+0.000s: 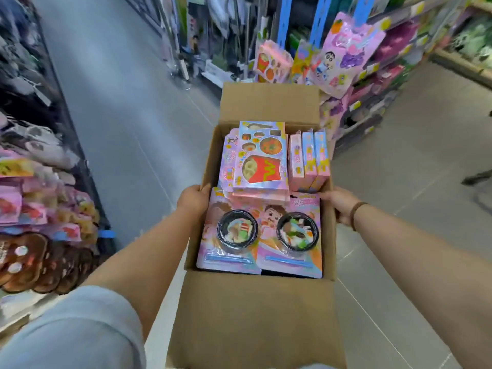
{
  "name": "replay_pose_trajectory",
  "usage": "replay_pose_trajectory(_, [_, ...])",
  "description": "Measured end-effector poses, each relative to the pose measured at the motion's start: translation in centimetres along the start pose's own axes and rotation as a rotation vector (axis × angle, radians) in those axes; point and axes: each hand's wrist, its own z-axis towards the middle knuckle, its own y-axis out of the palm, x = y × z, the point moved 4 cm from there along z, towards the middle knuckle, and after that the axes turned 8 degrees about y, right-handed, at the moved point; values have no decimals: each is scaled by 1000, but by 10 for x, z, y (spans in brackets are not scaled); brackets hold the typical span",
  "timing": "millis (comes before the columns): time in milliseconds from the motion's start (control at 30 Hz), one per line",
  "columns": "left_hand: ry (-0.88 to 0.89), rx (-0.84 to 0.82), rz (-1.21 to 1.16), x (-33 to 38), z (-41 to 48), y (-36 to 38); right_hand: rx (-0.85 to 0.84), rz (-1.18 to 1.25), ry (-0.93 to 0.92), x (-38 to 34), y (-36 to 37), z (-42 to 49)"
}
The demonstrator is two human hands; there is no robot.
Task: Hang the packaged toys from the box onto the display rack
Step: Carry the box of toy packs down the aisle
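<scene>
An open cardboard box [255,315] is carried in front of me above the shop floor. My left hand [193,199] grips its left wall and my right hand [342,205] grips its right wall. Inside lie packaged toys: a fries-and-food set [262,158] on top at the back, three pink boxes [310,158] standing on edge at the back right, and two bowl toy cards [230,233] [292,235] at the front. The display rack [335,57] ahead on the right has similar pink packages hanging on it.
Shelves of plush and packaged goods [40,209] line the left side of the aisle. Stacked pink and purple boxes [372,83] fill the shelving on the right. The grey tiled floor [133,115] stretches ahead between them.
</scene>
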Motion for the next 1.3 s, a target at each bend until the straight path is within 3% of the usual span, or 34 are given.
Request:
replay_pose_trajectory(200, [-145, 64, -12, -67, 25, -61, -67, -51, -15, -23, 100, 31])
replay_pose_trajectory(500, [-299, 109, -135, -108, 98, -89, -113, -200, 62, -75, 171, 121])
replay_pose_trajectory(867, [-365, 312, -281, -43, 267, -112, -149, -356, -90, -276, 220, 234])
replay_pose_trajectory(1300, [-392, 309, -273, -22, 538, -148, -152, -366, -127, -467, 307, 421])
